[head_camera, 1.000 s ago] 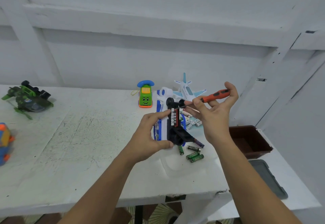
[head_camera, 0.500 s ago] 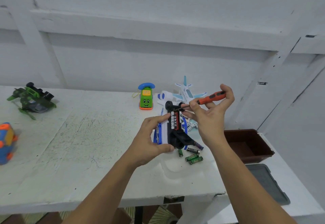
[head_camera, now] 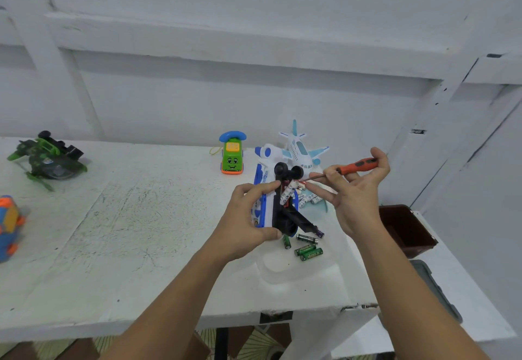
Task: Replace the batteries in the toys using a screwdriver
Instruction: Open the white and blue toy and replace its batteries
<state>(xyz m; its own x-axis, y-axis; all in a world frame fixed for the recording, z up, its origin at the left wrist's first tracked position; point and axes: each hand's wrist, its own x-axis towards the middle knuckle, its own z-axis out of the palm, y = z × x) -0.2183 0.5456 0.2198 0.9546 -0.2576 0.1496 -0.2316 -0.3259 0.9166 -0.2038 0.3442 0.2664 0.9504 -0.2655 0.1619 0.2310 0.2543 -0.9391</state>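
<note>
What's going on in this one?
A person is partway through a battery swap. The left hand holds a blue-and-white toy above the white table, its battery bay open with white batteries showing inside. The right hand holds an orange-handled screwdriver, tip aimed at those batteries. Several green batteries lie loose on the table just below.

Single view, head-mounted, wide-angle: it sits at your eye level and faces forward and down across the white table (head_camera: 141, 232), toward the white wall (head_camera: 254, 99) that fills the upper half. Range: near, your forearms entering from the bottom edge; your left hand (head_camera: 243, 227) on the blue-and-white toy (head_camera: 268, 210) and your right hand (head_camera: 356, 198) on the screwdriver (head_camera: 358, 165) sit just right of centre. Sideways reach: green helicopter toy (head_camera: 48, 159) far left, brown box (head_camera: 406, 229) far right. Lines bow toward the edges.
</note>
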